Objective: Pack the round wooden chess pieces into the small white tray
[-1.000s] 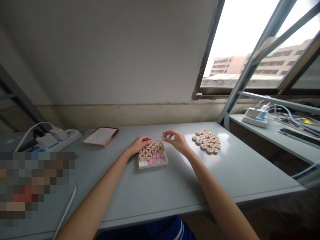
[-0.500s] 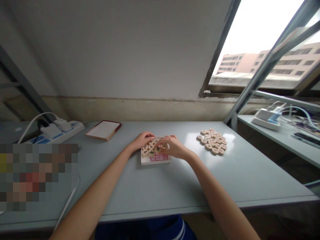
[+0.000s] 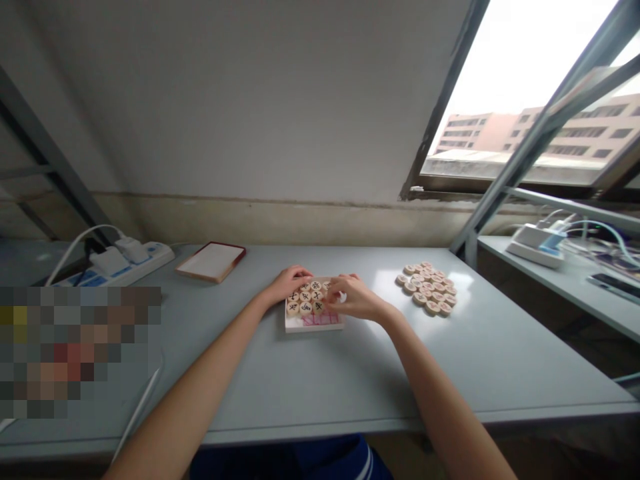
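A shallow white box [image 3: 315, 328] lies on the desk in front of me, with round wooden Chinese chess pieces [image 3: 305, 297] laid in rows inside, dark characters facing up. Pink grid lines show on the bare strip at its near side. My left hand [image 3: 289, 284] is curled around the box's far left corner, its fingertips over the edge. Above the box's right side, my right hand [image 3: 357, 299] has thumb and forefinger pinched together by the pieces at the row's end. Whatever is between those fingertips is hidden.
More Chinese chess pieces [image 3: 427, 288] lie grouped on the desk [image 3: 300, 380] to the right. A box lid [image 3: 213, 261] rests at the back left. Beside it is a power strip [image 3: 150, 255] with plugs and cables. A metal frame post [image 3: 520, 163] stands at the right.
My right hand has drawn slightly right, its fingers curling into a pinch and uncovering more pieces in the box. My left hand stays at the corner. The view has shifted slightly.
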